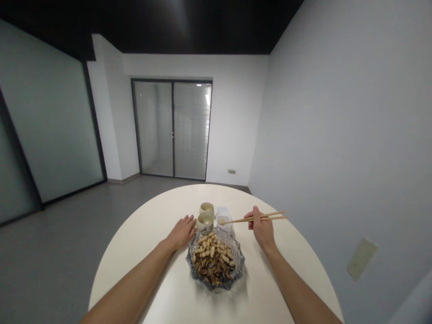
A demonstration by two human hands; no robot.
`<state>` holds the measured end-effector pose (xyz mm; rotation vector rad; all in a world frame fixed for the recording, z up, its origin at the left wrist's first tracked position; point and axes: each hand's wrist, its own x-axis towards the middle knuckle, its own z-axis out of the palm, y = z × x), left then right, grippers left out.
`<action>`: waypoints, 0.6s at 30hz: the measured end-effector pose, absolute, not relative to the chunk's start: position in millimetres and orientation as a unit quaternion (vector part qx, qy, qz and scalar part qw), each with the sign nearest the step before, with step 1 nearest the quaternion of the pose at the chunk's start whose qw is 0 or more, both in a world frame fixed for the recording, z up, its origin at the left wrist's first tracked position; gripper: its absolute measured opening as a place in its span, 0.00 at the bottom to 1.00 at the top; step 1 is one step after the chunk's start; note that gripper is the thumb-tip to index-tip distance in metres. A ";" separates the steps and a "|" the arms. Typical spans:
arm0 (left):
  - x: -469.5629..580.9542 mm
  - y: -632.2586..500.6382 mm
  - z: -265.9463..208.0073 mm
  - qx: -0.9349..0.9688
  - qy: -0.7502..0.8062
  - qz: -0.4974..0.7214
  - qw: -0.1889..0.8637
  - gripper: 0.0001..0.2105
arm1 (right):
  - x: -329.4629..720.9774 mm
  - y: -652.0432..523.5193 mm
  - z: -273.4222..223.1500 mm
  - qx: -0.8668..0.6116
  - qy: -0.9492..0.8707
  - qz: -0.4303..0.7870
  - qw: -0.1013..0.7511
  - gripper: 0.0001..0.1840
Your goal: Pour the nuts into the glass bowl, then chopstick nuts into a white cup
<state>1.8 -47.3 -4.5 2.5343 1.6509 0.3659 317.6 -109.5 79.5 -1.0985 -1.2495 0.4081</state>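
My right hand (261,228) grips a pair of wooden chopsticks (274,216). Their tips reach into the nearer of two small white square dishes (227,227), beside a pale lump (222,221) that looks like a peanut; whether they pinch it I cannot tell. The farther white dish (222,210) stands just behind. With fingers stretched out, my left hand (182,231) lies on the table beside the nearer greenish cup (204,221). Another such cup (206,208) is behind that one. In front of them a scalloped glass bowl (238,263) holds peanuts (212,247) and dark striped seeds (216,268).
Everything stands on a round cream table (162,202). A white wall (337,135) runs close along the right side. Grey floor (60,252) lies to the left, and glass doors (173,130) with blinds are at the back.
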 end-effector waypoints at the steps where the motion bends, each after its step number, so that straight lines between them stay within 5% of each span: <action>1: 1.8 -47.6 -4.2 0.830 0.542 0.122 0.050 0.25 | 317.8 -109.0 79.0 -0.484 -0.551 0.180 0.656 0.44; 18: 2.4 -49.4 -0.7 0.828 0.543 0.123 0.067 0.25 | 314.4 -119.2 86.2 -0.436 -0.567 0.191 0.672 0.43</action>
